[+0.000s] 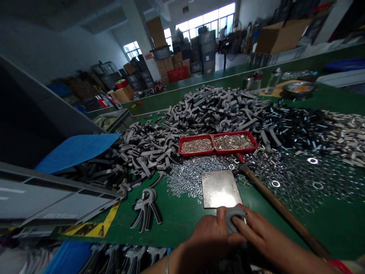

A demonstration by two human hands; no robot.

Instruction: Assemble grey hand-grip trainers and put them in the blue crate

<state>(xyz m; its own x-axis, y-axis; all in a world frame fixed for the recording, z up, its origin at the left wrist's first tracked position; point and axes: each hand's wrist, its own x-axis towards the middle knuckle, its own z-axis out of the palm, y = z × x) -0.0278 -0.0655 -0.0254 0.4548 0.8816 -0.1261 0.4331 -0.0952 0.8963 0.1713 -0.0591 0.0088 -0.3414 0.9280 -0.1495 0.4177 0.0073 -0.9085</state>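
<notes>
My left hand (209, 232) and my right hand (264, 234) are together at the front edge of the table, both closed around a grey hand grip strengthener (231, 219). Its curved grey top shows between my fingers, with a bit of metal spring by my right fingers; its lower part is hidden in shadow. Just beyond my hands lies a square metal plate (221, 188). A hammer (268, 192) with a wooden handle rests to the right, its head beside the plate. Two similar hand grips (146, 209) lie overlapping to the left.
Two red trays (199, 153) of small metal parts stand beyond loose nuts (185, 177). Behind rises a heap of grey plastic parts (216, 108). Metal rings (302, 186) spread right, near black parts (299, 125) and pins. A grey crate (65, 198) stands left. More grips (134, 258) lie below the table edge.
</notes>
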